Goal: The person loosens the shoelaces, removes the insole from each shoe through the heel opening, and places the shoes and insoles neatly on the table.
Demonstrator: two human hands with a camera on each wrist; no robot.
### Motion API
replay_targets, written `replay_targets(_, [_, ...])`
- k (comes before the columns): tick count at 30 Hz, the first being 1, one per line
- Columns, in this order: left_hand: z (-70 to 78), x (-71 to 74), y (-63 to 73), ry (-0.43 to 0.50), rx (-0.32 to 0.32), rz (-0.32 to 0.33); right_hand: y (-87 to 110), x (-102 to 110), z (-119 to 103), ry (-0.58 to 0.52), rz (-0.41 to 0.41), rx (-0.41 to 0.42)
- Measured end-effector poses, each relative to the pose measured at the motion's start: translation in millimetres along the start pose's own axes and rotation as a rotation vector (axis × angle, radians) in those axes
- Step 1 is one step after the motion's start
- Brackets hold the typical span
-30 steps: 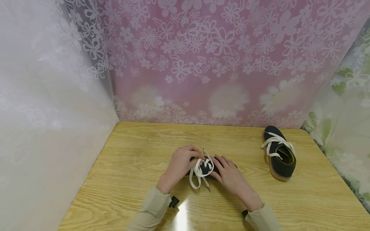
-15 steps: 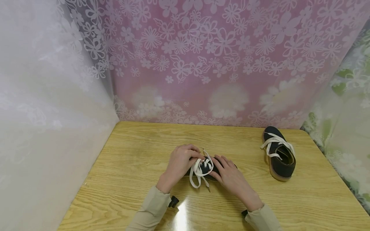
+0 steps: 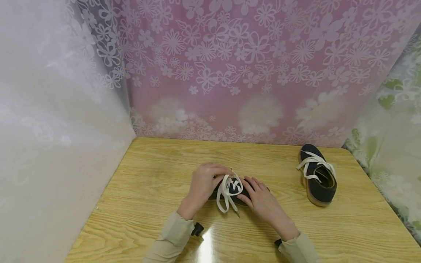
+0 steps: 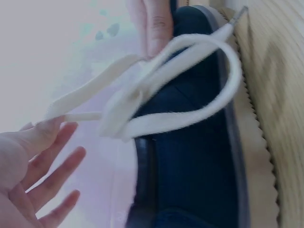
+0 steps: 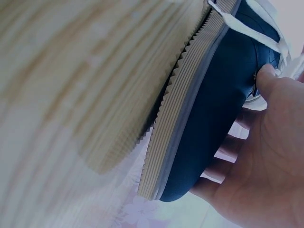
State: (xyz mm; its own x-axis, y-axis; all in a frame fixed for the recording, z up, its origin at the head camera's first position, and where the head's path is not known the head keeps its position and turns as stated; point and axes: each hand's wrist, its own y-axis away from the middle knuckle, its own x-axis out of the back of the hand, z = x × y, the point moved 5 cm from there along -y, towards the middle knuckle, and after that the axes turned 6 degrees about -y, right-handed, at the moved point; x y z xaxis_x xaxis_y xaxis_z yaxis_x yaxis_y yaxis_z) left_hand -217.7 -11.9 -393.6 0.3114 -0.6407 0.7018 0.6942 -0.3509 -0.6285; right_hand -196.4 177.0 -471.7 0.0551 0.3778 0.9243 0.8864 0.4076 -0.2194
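Observation:
A dark navy shoe [image 3: 246,199] lies sideways on the table between the hands, its tan ridged sole showing in the right wrist view. White shoelace [image 4: 161,123] loops hang over its near side, one tipped end dangling. My left hand [image 3: 203,184] pinches a stretch of the lace between thumb and forefinger above the shoe opening; its other fingers are spread apart in the left wrist view. Toward the toe, my right hand [image 3: 264,204] holds the shoe, thumb on the near side by the lacing and fingers over the far side.
A second dark shoe [image 3: 323,193] with loose white laces stands at the right of the wooden table [image 3: 144,204]. Behind the table hangs a pink floral curtain [image 3: 210,73], with pale sheets on the left and right sides.
My left hand has risen slightly, drawing the pinched lace upward from the shoe. The right hand stays in place on the shoe.

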Motion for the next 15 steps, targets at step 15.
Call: replay_targets(15, [-1.3,-4.3,-1.3,0.095,0.034,-0.015,0.5,1.6,-1.5,0.009,-0.005,0.006])
